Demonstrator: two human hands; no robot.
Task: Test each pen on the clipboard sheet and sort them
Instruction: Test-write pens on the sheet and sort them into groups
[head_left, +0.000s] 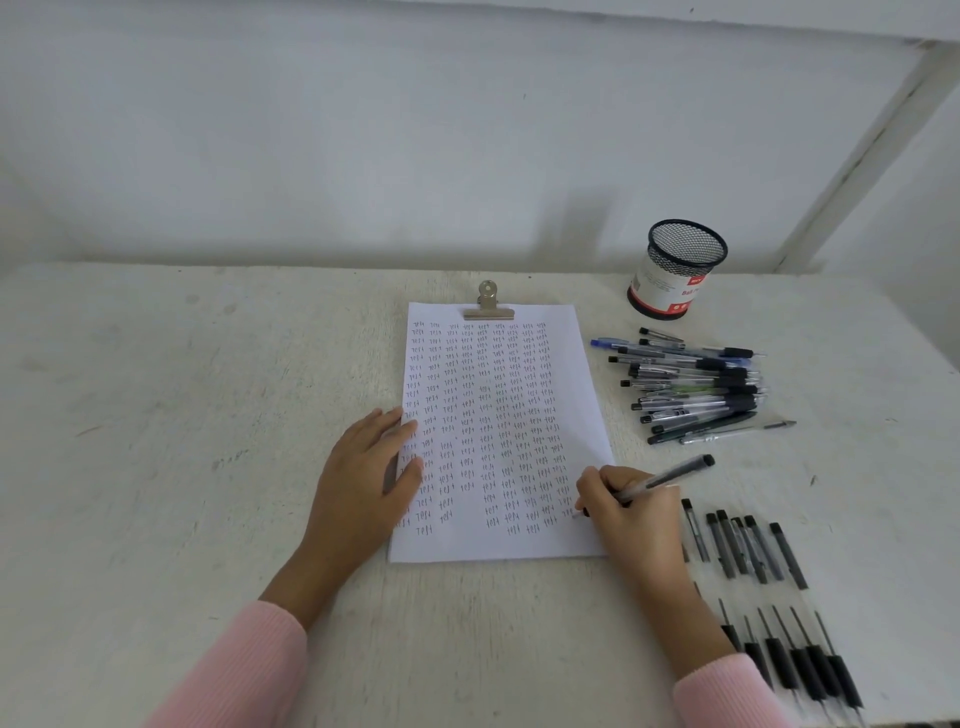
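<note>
While the right hand (628, 512) grips a clear-barrelled pen with a black end (670, 475) in a writing hold, the pen's tip rests near the lower right corner of the white paper sheet (498, 431), at the foot of the last column of small handwritten "test" words. The left hand (363, 478) lies flat, fingers straight, on the sheet's left edge and pins it down. The two hands are well apart, one at each side of the page. The step in hand looks like the testing of one pen. A silver metal clip (488, 304) holds the sheet at its top; the clipboard beneath is hidden by the paper.

Next, I judge, the mark must be read and the pen laid with its kind, probably among the black-and-clear pens laid side by side (753, 545) just right of the writing hand. A fresh pen then has to come from the loose heap of pens (691, 387) farther back. Blank paper is left only at the bottom, so marks must be small.

Counted: one sheet, one clip, one pen in hand, and one black wire-mesh cup with a red-and-white label (680, 270) behind the heap. The heap holds roughly fifteen pens, at least one of them blue; overlap forbids an exact figure. The side-by-side pens number six or seven. Whether their upper dark barrels and lower black grips make one row or two I cannot tell.
</note>
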